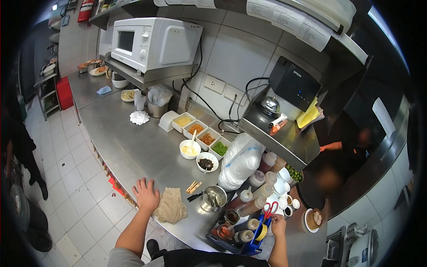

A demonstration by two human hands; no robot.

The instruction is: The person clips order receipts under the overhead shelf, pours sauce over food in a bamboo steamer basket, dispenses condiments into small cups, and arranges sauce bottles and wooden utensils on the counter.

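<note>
Resting with fingers spread, my left hand (146, 194) lies on the table (151, 151), lower left of centre, beside the tan cloth (171, 205). My right hand (279, 224), lower right, is next to the red-handled scissors (267, 214) in a blue holder (253, 247); I cannot tell whether it grips anything. A steel pot (212, 196) stands between, near lower centre.

From the cloth (171, 206), my left hand (146, 195) lies at ten o'clock, the microwave (155, 44) on its shelf (150, 79) at twelve, two bowls (189, 156) near one, the pot (213, 194) at three, the bottle crate (222, 245) at four.
</note>
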